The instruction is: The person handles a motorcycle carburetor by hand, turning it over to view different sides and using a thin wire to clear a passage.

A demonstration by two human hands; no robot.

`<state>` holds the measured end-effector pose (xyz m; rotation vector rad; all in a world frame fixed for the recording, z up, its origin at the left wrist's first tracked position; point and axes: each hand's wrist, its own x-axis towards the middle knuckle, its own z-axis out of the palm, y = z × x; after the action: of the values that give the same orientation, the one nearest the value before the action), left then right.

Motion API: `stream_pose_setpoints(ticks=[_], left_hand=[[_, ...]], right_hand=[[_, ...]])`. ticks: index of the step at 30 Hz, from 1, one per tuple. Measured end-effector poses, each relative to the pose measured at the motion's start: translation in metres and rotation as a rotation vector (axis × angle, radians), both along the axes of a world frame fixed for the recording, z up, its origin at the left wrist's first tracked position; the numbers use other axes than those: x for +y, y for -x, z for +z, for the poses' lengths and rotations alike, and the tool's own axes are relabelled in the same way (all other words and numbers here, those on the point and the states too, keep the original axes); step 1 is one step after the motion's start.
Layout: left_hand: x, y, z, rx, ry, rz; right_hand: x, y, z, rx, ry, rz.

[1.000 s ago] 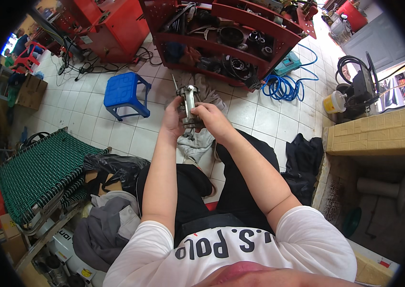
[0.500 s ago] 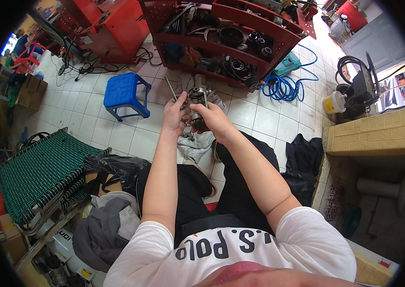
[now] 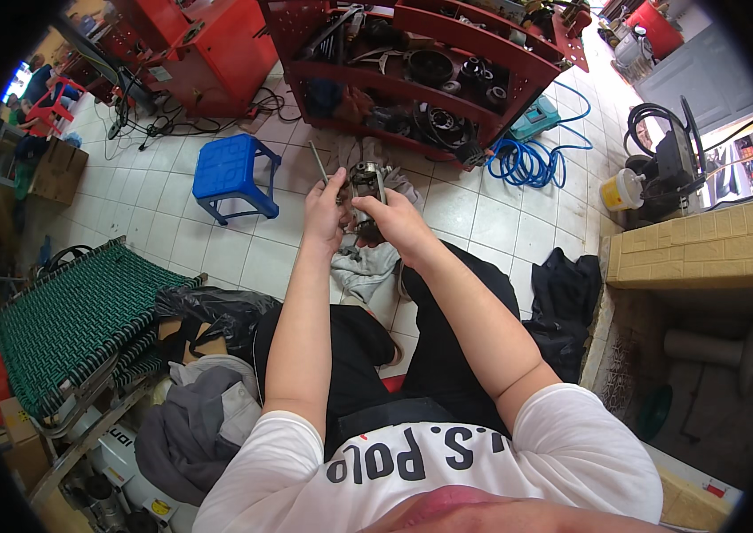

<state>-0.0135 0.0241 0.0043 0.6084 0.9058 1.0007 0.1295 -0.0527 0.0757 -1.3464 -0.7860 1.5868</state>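
Note:
In front of my knees, low over the floor, both hands are close together. My left hand [image 3: 326, 211] is closed on a thin metal rod [image 3: 319, 162], which points up and away to the left. My right hand [image 3: 391, 220] is wrapped round a cylindrical metal machine part [image 3: 365, 182], its thumb on the right side near a flat, pale metal strip [image 3: 381, 185]. The left fingers are right beside this part; I cannot tell if they touch it. A grey cloth [image 3: 366, 269] lies on the tiles beneath my hands.
A red shelf cart [image 3: 412, 80] with metal parts stands ahead. Left of my hands is a blue stool [image 3: 230, 169]; nearer lies a green woven folding bed [image 3: 83, 311]. A blue hose [image 3: 527, 164] coils at the right, before a yellow tiled ledge [image 3: 701, 244].
The metal part has turned slightly in my right hand, so more of its top end shows. The rod in my left hand has shifted a little to the right.

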Motion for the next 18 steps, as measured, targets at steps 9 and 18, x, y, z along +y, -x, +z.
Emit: stream_pose_setpoints(ticks=[9,18], left_hand=[[0.001,-0.002,-0.002,0.047,0.000,0.025],[0.001,0.001,-0.007,-0.060,0.020,0.021]], right_hand=[[0.000,0.001,0.002,-0.017,-0.003,0.002],[0.000,0.000,0.003,-0.037,-0.003,-0.007]])
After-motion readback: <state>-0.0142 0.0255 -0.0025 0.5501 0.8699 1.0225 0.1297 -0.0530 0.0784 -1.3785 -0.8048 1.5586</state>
